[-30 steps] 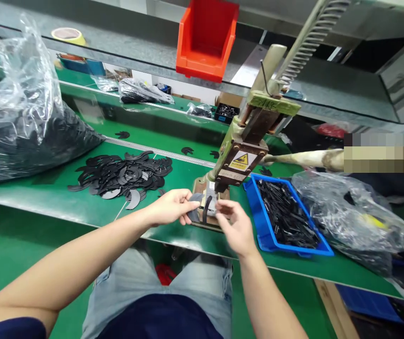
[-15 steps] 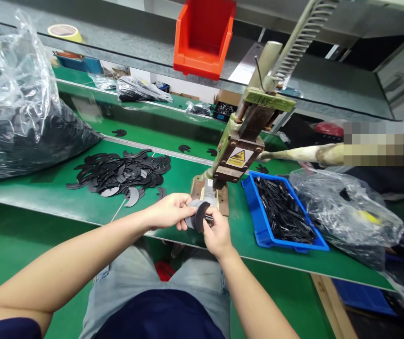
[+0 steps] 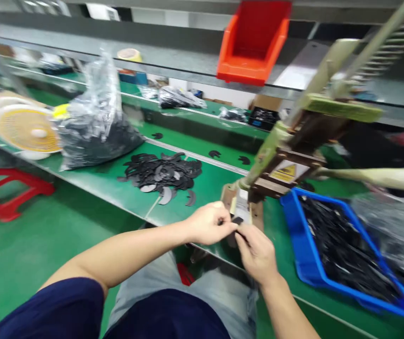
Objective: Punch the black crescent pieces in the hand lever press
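My left hand (image 3: 210,223) and my right hand (image 3: 258,249) meet in front of the press, thumbs and fingertips pinched together. Between them is a dark crescent-shaped piece (image 3: 237,220), mostly covered by the fingers and blurred. Just beyond the fingertips stands the green hand press (image 3: 283,165), with a light metal fixture (image 3: 241,207) on its base. To the left, a heap of black and grey crescent pieces (image 3: 166,174) lies on the green bench. Right of the press sits a blue tray (image 3: 299,254) filled with thin black parts (image 3: 343,249).
A clear bag of dark parts (image 3: 99,127) stands on the bench at left, beside a round yellow fan (image 3: 28,127). An orange bin (image 3: 251,47) rests on the shelf above. The press lever (image 3: 378,178) reaches rightward over the tray. A red stool (image 3: 11,188) is on the floor.
The view has swung left, so bench things appear farther right. The crescent pieces that showed plainly in my hands are now mostly hidden behind closed fingers, nearer the press fixture.
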Demonstrator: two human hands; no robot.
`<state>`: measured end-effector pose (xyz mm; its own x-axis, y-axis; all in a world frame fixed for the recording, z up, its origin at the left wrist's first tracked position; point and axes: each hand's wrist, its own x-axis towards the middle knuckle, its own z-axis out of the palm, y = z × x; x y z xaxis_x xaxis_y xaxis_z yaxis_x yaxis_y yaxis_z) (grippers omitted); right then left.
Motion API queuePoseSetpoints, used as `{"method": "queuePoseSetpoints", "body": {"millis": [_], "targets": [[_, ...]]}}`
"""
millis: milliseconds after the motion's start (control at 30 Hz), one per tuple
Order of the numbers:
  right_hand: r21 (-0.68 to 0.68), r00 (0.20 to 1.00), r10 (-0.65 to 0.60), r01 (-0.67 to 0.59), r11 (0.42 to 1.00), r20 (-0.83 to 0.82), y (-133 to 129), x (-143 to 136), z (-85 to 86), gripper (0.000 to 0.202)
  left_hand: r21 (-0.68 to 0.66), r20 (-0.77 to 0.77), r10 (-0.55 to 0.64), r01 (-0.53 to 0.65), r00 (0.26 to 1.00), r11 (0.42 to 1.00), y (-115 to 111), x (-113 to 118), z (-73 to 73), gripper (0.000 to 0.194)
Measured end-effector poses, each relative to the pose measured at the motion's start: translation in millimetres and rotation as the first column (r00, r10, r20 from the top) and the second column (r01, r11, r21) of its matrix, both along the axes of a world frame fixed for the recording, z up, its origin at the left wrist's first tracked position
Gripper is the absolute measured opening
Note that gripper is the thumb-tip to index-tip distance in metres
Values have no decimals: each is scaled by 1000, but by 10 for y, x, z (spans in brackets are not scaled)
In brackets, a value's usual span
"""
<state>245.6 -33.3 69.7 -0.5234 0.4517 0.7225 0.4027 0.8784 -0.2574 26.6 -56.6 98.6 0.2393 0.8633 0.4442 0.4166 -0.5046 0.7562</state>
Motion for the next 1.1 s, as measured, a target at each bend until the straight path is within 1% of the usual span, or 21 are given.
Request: {"method": "queuePoseSetpoints", "body": {"millis": [33,100,167,200,233,267,300,367,400,467,500,567,633,667,733,800,867,933,1000,1033,1100], "targets": [[33,1000,-5,5,999,14,26,24,-7,15,-39,18,-16,17,1000,999,38,4,-10,31],[85,1000,-7,8,996,-9,77,62,-14,14,-107,83,-9,17,997,994,117,-11,-44,32],[108,999,3,2,994,-41,97,78,0,14,-171,188,5,28,982,985,175,-37,-96,32],[105,999,11,-6,994,-47,89,79,18,14,-211,263,-4,62,965,975,190,-46,-126,36],[92,999,15,-11,996,-43,68,76,41,15,-258,346,-33,129,938,957,194,-50,-155,43],[72,999,19,-17,997,-27,35,73,68,16,-305,427,-78,225,901,925,183,-48,-181,52],[47,1000,19,-19,999,-8,-11,71,97,18,-342,495,-128,328,860,881,159,-40,-203,59],[-29,1000,8,-7,1000,18,-131,72,150,18,-380,555,-220,480,802,791,73,-13,-229,63],[-91,1000,-2,5,996,27,-197,76,173,18,-380,547,-235,488,804,786,22,1,-235,60],[-259,999,-25,29,965,20,-310,88,213,16,-373,516,-197,426,833,824,-59,18,-246,52],[-353,1000,-29,30,935,8,-350,98,236,17,-371,510,-180,404,841,836,-78,20,-256,51],[-503,999,-49,32,864,-20,-402,131,299,17,-388,503,-197,423,841,819,-66,16,-298,48],[-579,995,-93,56,814,-34,-431,190,396,17,-408,482,-226,446,846,797,-5,-5,-380,47],[-591,992,-126,85,802,-28,-438,232,455,17,-406,464,-218,425,859,809,40,-27,-436,47],[-578,979,-206,163,800,-10,-414,340,579,17,-381,407,-140,307,903,872,149,-101,-576,49],[-554,960,-279,240,798,13,-308,480,693,17,-345,339,-15,140,941,928,269,-206,-740,50],[-529,939,-343,309,791,36,-101,643,789,16,-323,286,64,34,956,946,363,-311,-904,50],[-488,908,-412,393,779,74,199,826,885,16,-306,246,88,-9,965,952,404,-378,-1037,49],[-419,858,-500,499,759,117,558,1025,1021,16,-286,203,88,-27,975,958,390,-396,-1118,47],[-372,824,-550,558,742,138,746,1131,1115,18,-274,181,82,-30,980,961,369,-389,-1137,46],[-252,736,-657,675,694,162,1112,1351,1357,28,-250,145,68,-30,987,968,323,-358,-1144,45]]}}
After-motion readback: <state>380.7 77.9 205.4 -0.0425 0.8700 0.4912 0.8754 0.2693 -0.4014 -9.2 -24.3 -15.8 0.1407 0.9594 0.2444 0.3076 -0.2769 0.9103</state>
